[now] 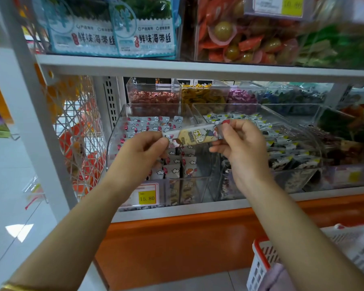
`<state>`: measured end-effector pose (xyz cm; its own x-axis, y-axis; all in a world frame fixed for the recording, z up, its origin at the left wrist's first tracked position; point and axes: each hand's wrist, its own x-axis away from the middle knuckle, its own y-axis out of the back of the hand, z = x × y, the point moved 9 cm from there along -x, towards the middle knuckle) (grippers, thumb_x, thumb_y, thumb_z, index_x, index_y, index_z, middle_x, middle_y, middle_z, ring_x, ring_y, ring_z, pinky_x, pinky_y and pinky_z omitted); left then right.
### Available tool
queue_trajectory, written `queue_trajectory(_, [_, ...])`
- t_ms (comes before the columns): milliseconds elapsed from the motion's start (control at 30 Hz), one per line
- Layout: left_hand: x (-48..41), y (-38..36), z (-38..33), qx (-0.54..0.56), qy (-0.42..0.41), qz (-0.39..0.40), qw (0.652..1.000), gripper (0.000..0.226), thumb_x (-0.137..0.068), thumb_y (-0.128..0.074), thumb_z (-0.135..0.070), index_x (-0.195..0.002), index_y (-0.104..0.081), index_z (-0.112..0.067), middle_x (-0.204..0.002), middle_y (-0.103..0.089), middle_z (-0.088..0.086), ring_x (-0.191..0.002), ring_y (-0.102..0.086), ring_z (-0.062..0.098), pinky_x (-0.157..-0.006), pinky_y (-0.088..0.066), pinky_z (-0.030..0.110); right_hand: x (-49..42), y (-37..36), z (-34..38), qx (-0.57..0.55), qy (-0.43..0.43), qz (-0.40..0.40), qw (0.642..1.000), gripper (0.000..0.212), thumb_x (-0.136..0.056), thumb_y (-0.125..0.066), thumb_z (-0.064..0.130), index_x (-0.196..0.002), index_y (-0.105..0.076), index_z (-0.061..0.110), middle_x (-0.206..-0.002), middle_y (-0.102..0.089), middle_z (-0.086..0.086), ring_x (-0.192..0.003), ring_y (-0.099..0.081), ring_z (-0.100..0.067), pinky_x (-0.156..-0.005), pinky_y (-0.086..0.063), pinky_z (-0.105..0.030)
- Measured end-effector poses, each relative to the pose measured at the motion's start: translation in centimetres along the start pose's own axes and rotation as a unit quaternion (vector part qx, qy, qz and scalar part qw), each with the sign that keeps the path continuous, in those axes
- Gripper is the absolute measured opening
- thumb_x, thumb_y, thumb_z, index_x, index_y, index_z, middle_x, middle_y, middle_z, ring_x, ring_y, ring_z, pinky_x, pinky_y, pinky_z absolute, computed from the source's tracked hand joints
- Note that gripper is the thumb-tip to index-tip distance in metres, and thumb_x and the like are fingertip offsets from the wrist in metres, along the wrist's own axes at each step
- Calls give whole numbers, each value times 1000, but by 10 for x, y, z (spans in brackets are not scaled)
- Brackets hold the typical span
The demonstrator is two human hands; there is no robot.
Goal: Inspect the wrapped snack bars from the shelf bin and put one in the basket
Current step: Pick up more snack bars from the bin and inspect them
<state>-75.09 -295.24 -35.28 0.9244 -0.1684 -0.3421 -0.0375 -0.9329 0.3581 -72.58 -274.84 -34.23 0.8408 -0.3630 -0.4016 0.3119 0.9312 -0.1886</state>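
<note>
A wrapped snack bar [191,135] with a cartoon print is held level in front of the clear shelf bin [114,143]. My left hand [144,149] pinches its left end and my right hand [243,141] pinches its right end. Several more bars of the same kind [153,127] lie in the bin behind and below it. The white basket with a red rim [261,261] stands low at the right, partly hidden behind my right forearm.
A second clear bin of dark-wrapped snacks [286,148] sits to the right. Small candy bins [155,97] stand behind. A shelf board [198,67] runs overhead. A yellow price tag [147,197] marks the shelf front. A white net rack [80,133] is at left.
</note>
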Motion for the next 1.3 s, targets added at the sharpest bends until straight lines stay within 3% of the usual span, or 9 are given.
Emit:
queue_trajectory(167, [-1,4,14,161,81,-15,983,27,-96,-47,-30,-84,-63,-12,-75,-66,2,-64,-59,10,-55,-49,22,7,-17,-20,-205,-150,74,964,7,-77,-61,0,-83,-65,2,-68,-67,-4,-60,-66,-11,-58,-54,-19])
queue_trajectory(300, [2,12,21,225,116,-51,966,26,-94,-51,-30,-73,-54,-14,-57,-58,-5,-52,-53,7,-47,-44,19,17,-25,-29,-241,-221,103,939,14,-79,-56,-8,-88,-64,0,-71,-71,-8,-64,-70,-15,-57,-55,-20])
queue_trajectory(433, [5,8,25,312,153,-39,937,32,-92,-53,-24,-61,-49,-17,-53,-52,-4,-47,-46,6,-41,-41,16,19,-26,-31,-255,-246,95,930,17,-72,-59,-6,-86,-66,1,-69,-71,-10,-61,-70,-16,-52,-55,-20])
queue_trajectory(567, [6,-2,30,400,188,-10,897,23,-83,-58,-22,-63,-49,-15,-52,-51,-3,-43,-45,5,-39,-40,13,20,-31,-30,-300,-250,99,915,18,-66,-59,-3,-67,-75,6,-67,-71,-10,-59,-70,-15,-49,-54,-18])
queue_trajectory(767, [7,-7,37,476,213,12,853,10,-76,-58,-16,-68,-53,-13,-55,-53,-2,-43,-47,4,-39,-41,13,22,-39,-28,-348,-250,109,897,23,-67,-57,-4,-72,-76,7,-72,-72,-11,-65,-71,-15,-51,-54,-18])
queue_trajectory(900, [7,-1,27,449,159,25,879,1,-74,-55,-7,-75,-56,-8,-58,-60,1,-48,-54,6,-45,-46,14,21,-33,-36,-367,-268,57,889,20,-73,-55,-7,-89,-65,1,-71,-71,-13,-62,-71,-16,-50,-54,-18])
queue_trajectory(1100, [12,5,1,405,58,45,911,10,-70,-56,-3,-78,-52,-8,-60,-64,6,-52,-60,10,-52,-51,15,20,-23,-46,-344,-278,10,897,17,-86,-50,-10,-89,-60,3,-61,-69,-10,-55,-68,-14,-48,-53,-18])
queue_trajectory(1300, [16,17,-3,231,9,21,973,12,-76,-60,-3,-81,-51,-9,-59,-64,2,-57,-62,12,-55,-52,17,14,-19,-39,-300,-220,17,928,20,-85,-50,-11,-95,-62,2,-62,-68,-6,-57,-67,-14,-53,-54,-19])
